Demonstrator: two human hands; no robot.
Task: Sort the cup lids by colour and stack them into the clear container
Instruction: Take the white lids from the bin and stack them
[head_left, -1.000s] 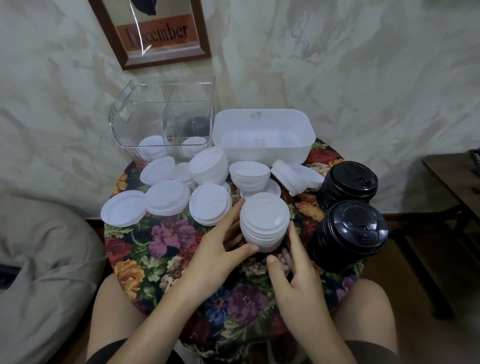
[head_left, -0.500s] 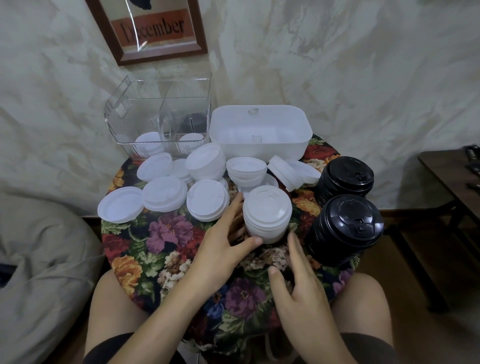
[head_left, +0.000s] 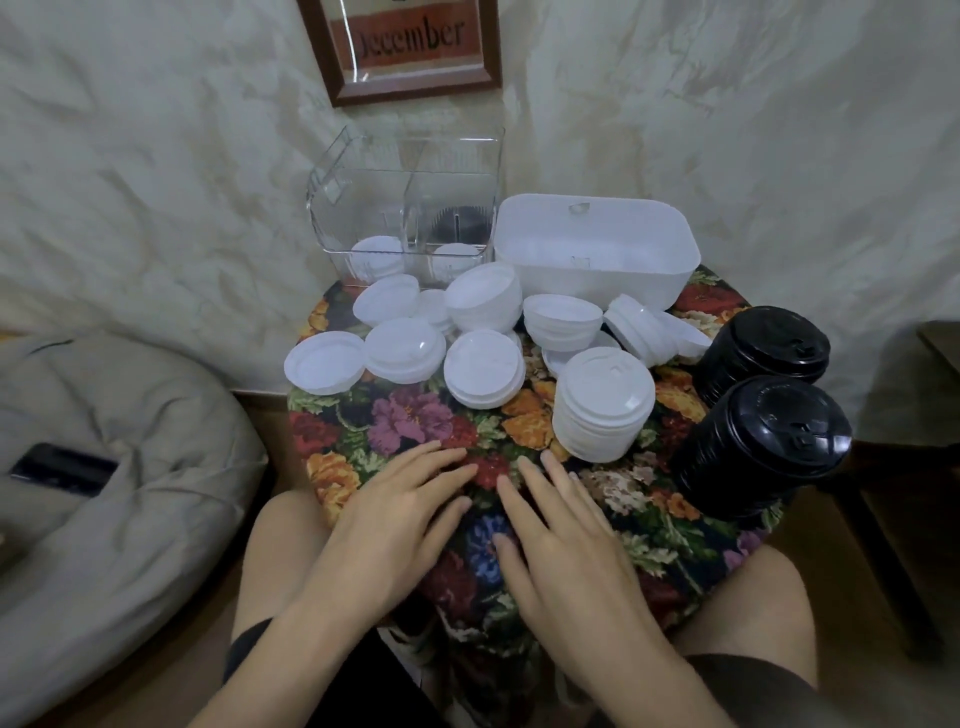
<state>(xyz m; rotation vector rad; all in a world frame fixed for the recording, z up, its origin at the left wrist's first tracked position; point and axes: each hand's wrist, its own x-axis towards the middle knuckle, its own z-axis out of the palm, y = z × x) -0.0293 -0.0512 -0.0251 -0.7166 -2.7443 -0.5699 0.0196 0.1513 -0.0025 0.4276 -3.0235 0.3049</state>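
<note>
On the flowered cloth (head_left: 410, 421), the left hand (head_left: 400, 519) and right hand (head_left: 563, 545) lie flat and empty, fingers straight. The tall white lid stack (head_left: 602, 410) stands just beyond them, the clear container (head_left: 405, 208) at the back. Cupping the stack's base from both sides should keep it upright.
</note>
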